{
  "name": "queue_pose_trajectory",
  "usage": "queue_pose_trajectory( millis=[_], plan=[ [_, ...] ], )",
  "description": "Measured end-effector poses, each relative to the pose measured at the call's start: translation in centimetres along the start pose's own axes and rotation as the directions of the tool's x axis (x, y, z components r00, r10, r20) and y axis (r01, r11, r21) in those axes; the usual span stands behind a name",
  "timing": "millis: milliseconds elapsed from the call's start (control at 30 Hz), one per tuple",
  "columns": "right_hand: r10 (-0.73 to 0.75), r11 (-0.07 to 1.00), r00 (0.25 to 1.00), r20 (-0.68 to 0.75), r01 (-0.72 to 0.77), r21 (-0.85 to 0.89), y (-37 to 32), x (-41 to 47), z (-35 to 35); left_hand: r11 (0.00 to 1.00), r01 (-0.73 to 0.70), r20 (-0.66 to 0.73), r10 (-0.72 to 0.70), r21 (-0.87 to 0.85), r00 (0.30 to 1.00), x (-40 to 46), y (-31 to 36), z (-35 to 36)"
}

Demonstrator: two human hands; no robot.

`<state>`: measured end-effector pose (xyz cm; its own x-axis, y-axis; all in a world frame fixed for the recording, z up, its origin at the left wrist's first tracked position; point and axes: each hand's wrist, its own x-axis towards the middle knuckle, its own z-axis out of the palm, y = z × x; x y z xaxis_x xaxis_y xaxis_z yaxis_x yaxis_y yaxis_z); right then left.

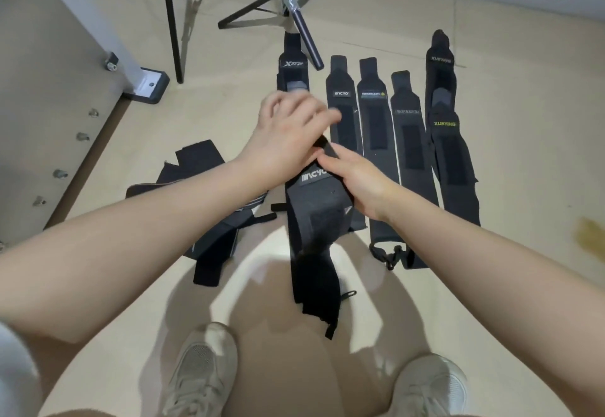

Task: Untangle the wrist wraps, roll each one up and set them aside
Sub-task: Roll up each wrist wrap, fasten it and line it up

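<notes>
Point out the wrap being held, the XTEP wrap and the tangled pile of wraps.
held wrap (316, 217), head view: its grey middle, below the logo.
XTEP wrap (292, 64), head view: its logo.
tangled pile (216, 236), head view: its striped strap.

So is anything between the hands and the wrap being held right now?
No. The left hand and right hand already grip the top of the wrist wrap, which hangs free above the floor; nothing visible lies between them.

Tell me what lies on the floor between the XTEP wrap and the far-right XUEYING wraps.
In the head view, three flat wraps lie side by side between the XTEP wrap and the XUEYING wraps: the IINCYO wrap, a green-arrow wrap and the BOXERPSH wrap.
</notes>
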<state>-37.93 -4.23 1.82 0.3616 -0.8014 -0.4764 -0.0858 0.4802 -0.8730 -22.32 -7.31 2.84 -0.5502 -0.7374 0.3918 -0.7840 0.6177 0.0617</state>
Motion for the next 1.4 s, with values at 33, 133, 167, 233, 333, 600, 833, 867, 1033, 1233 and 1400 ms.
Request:
queue_pose_trajectory(
  millis=[33, 133, 167, 233, 333, 600, 833, 867, 1033, 1233, 1400],
  plan=[
    [0.001, 0.998, 1.0, -0.01, -0.001, 0.057, 0.0, -0.1, -0.4, 0.991, 0.131, 0.018, -0.131, -0.032, 0.991, 0.0, 0.6, 0.1],
    [-0.003, 0.976, 0.999, -0.046, 0.013, 0.219, 0.3, -0.6, -2.0, 0.758, 0.612, 0.273, -0.554, -0.227, 0.787, -0.1, 2.3, 0.2],
    [-0.019, 0.976, 0.996, -0.082, 0.036, 0.214, 0.5, -0.7, -2.6, 0.613, 0.728, 0.386, -0.619, -0.308, 0.685, -0.1, 2.5, 0.5],
    [-0.049, 0.973, 0.986, -0.161, 0.083, 0.214, 0.8, -1.0, -3.8, 0.178, 0.874, 0.672, -0.576, -0.452, 0.465, 0.0, 3.2, 1.0],
    [-0.068, 0.947, 0.968, -0.242, 0.139, 0.29, 1.9, -0.9, -5.2, -0.13, 0.898, 0.887, -0.268, -0.421, 0.377, -0.5, 3.9, 2.8],
    [-0.047, 0.924, 0.912, -0.407, 0.194, 0.329, 4.3, -0.4, -8.9, -0.163, 0.884, 0.896, -0.008, -0.438, 0.443, -0.2, 8.6, 6.3],
    [-0.021, 0.997, 0.917, -0.398, 0.049, 0.06, 5.5, 2.2, -13.8, -0.327, 0.833, 0.888, -0.048, -0.446, 0.457, 0.8, 11.2, 10.1],
    [-0.025, 0.999, 0.912, -0.409, 0.039, 0.027, 5.8, 2.9, -14.2, -0.344, 0.838, 0.9, -0.053, -0.424, 0.433, 0.7, 11.3, 10.8],
    [-0.125, 0.974, 0.9, -0.417, 0.032, -0.222, 7.2, 7.3, -14.9, -0.211, 0.926, 0.949, -0.057, -0.314, 0.309, -0.1, 10.4, 13.3],
    [-0.13, 0.954, 0.927, -0.353, 0.021, -0.298, 8.6, 12.4, -14.1, 0.278, 0.91, 0.903, -0.215, -0.309, 0.372, -0.7, 6.2, 16.4],
    [-0.048, 0.93, 0.936, -0.347, -0.085, -0.357, 8.9, 15.1, -14.8, 0.404, 0.852, 0.806, -0.347, -0.333, 0.48, -1.2, 6.9, 18.2]
  ],
)
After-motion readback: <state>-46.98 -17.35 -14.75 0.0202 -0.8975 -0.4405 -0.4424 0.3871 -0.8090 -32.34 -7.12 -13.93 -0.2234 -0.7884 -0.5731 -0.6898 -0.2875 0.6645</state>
